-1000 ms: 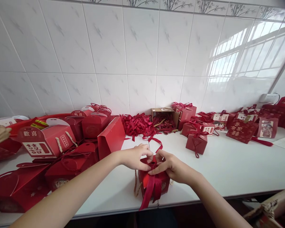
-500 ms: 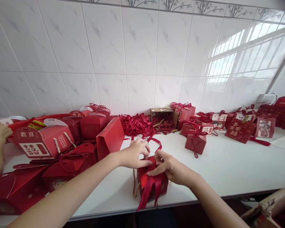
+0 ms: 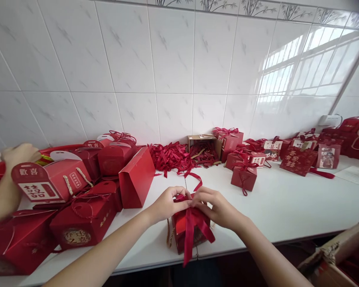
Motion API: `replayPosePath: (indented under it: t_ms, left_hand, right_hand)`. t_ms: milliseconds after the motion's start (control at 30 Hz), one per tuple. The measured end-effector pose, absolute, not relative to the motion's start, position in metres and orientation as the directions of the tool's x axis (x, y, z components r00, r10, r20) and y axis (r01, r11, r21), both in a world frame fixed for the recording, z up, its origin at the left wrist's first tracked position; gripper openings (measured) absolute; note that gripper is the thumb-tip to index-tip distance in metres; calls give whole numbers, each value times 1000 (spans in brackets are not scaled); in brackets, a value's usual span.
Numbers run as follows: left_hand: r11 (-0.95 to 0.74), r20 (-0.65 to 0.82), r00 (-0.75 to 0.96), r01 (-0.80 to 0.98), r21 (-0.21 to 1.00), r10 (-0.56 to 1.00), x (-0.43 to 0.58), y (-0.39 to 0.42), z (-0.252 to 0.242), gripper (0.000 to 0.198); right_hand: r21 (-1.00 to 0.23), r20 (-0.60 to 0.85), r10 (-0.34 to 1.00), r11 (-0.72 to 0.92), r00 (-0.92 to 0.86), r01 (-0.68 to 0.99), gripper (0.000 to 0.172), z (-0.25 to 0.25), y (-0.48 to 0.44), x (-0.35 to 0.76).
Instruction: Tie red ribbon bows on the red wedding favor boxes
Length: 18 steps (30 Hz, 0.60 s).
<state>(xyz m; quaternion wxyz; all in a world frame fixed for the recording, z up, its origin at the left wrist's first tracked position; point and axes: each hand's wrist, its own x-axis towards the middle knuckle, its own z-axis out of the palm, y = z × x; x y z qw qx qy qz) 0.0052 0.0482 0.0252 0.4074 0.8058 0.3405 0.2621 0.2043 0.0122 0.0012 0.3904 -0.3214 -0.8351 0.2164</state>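
Backdrop: pale marbled tiles (image 3: 173, 59) above a white table (image 3: 275, 207).
Centerpiece: a small red box (image 3: 180, 235) at 6 o'clock in the view, near the table's front edge.
Trim: dark red ribbon (image 3: 189, 239) atop it, tails draped toward 6 o'clock.
Left hand (image 3: 169, 205): fingers pinch the ribbon over the box top.
Right hand (image 3: 218, 205): fingertips pinch it too, just beside the left.
Around the box: ribbon heap (image 3: 170, 156) at 11 o'clock; another person's hand (image 3: 21, 153) at 10.

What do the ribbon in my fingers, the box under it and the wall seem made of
The ribbon: probably satin, with soft sheen and limp tails. The box: likely smooth card, judging by flat panels. The wall: glazed tile, apparently ceramic, given joint lines and reflections.
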Motion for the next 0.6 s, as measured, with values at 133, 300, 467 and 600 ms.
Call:
replayPosePath:
  t_ms: [133, 300, 467, 600]
  left_hand:
    - [-419, 145, 613, 332, 845, 777, 4, 48, 25, 23]
    - [-383, 159, 566, 303, 873, 809, 7, 47, 29, 31]
    - [-319, 150, 487, 285, 904, 861, 14, 43, 22, 42]
    - [-367, 187, 505, 283, 886, 842, 14, 41, 17, 36]
  right_hand:
    - [-666, 486, 792, 610, -369, 430, 8, 4, 9, 206]
    - [-617, 478, 797, 604, -369, 505, 6, 7, 10, 205]
    - [-571, 462, 812, 579, -356, 582, 13, 8, 9, 202]
    - [-521, 460, 813, 573, -358, 633, 13, 10, 9, 209]
